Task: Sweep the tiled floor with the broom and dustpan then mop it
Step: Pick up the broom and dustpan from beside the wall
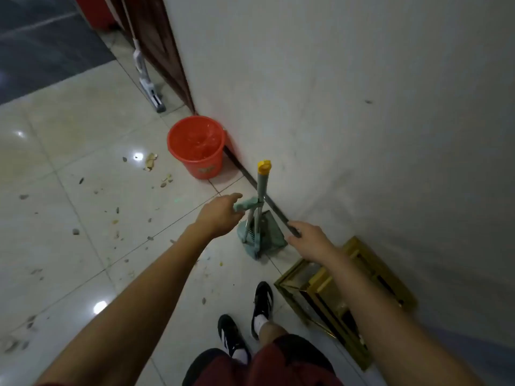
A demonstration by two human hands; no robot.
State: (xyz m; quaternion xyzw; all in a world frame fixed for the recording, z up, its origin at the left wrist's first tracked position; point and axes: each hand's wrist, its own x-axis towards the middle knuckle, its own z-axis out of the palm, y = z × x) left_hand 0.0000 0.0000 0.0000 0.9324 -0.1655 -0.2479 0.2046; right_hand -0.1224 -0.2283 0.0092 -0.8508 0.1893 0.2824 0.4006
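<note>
Head view, looking down past my forearms: my left hand (220,215) has its fingers curled round the green grip of the broom (252,218), pinching it at the top. My right hand (309,240) looks to be closed round a thin dark handle (278,215) that slants up and away from my knuckles, crossing the grey pole with the yellow cap (263,166); the fingers themselves are hidden behind the back of the hand. Between my two hands, a little beyond them, the green dustpan (271,232) stands on its edge on the tiled floor (69,190), right against the white wall (334,93).

That wall runs close along the outside of my right hand, so the floor there is only a narrow strip. Beneath my right forearm a gold-framed glass stand (334,291) sits tight to the wall. To the outside of my left hand the tiles open wide, scattered with shells and scraps of litter (152,161) from just past my knuckles outward.

Beyond both hands, further along the wall, a red bucket (196,147) stands touching the skirting. Further still, a white mop (147,84) leans by a dark wooden doorframe (164,51). Below my hands, my black shoes (262,302) stand on the tiles, near the gold stand's corner.
</note>
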